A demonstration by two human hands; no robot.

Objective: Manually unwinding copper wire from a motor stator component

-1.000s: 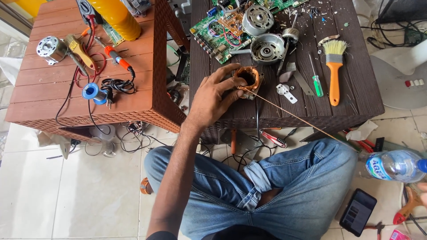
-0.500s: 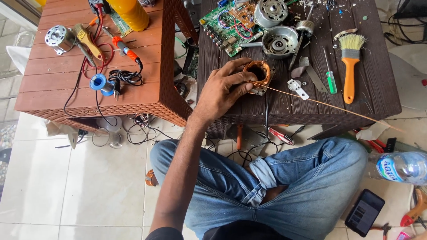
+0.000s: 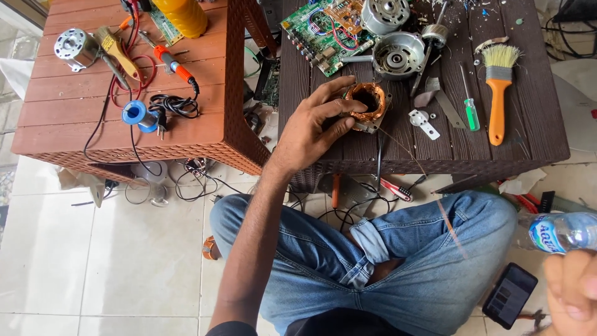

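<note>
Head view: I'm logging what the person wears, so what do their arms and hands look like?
Both are bare. The left arm shows no sleeve along its visible length, and the left hand has no glove, ring or watch. The right hand is blurred at the frame's corner; no glove shows.

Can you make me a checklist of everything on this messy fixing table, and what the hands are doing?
Surface: dark brown slatted table; reddish table beside it.
Job's things: copper-wound motor coil with a thin copper wire trailing off the edge.
Clutter: green circuit board, metal motor housing, orange-handled brush, green screwdriver.
Hands: left hand, fingers steadying the coil; right hand blurred at the corner.
Cables: soldering iron, black plug lead.
Surroundings: tiled floor, phone, water bottle.
</note>
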